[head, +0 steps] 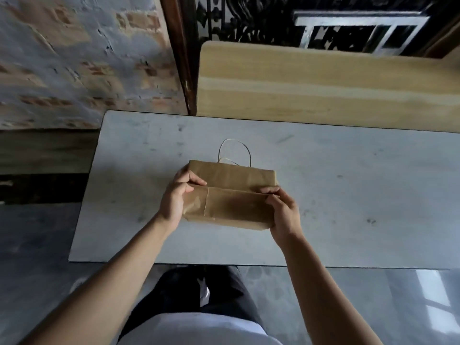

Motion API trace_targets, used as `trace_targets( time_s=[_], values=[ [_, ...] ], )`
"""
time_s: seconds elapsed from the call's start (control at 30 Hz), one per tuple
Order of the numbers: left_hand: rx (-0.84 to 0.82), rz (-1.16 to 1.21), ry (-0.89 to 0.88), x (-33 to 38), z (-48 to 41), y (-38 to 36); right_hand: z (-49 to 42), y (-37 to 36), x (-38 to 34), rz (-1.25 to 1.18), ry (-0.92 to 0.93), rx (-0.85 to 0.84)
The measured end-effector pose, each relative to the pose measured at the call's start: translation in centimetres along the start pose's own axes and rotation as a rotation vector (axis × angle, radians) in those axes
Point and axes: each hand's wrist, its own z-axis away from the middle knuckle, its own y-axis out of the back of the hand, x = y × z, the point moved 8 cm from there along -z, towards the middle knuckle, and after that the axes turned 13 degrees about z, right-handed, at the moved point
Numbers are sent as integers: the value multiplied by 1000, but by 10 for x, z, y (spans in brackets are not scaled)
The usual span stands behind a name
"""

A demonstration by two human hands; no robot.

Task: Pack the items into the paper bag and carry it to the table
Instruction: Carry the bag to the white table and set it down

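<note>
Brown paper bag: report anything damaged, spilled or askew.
Nothing stands out. The brown paper bag lies folded on the grey table, gripped by the left hand and right hand; no tears or spills show.

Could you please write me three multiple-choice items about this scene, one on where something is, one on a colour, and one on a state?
1. Where is the paper bag?
A. On the grey table
B. On the wooden surface behind
C. On the floor

2. What colour is the bag?
A. White
B. Brown
C. Black

3. How is the bag being handled?
A. It lies untouched
B. One hand lifts it by the handle
C. Both hands grip its two ends

Answers:
1. A: it lies on the grey table, in front of the wooden surface.
2. B: it is plain brown paper.
3. C: the left hand and right hand each clasp an end, while the handle lies free.
</note>
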Motion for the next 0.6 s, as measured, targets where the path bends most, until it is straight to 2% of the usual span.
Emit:
trace_targets(
  time_s=[0.13,0.2,0.3,0.33,0.4,0.47,0.53,0.6],
  values=[
    [-71,-158,84,-13,-3,-4,-2,4,8,117,38,-23],
    [-88,-302,48,-10,-3,-4,0,9,4,226,94,-15],
    [-70,-869,-319,19,1,-14,5,19,-19,794,264,184],
    [-100,-987,-454,30,5,-25,10,15,-32,976,362,257],
    [-221,-1048,-598,45,7,-49,18,-8,-56,1134,523,295],
    [-369,-1043,-630,48,6,-69,19,-41,-68,1161,590,194],
    [-476,-990,-547,43,2,-75,18,-65,-66,1174,588,86],
    [-482,-924,-420,38,-8,-59,14,-65,-65,1171,587,65]
  ],
)
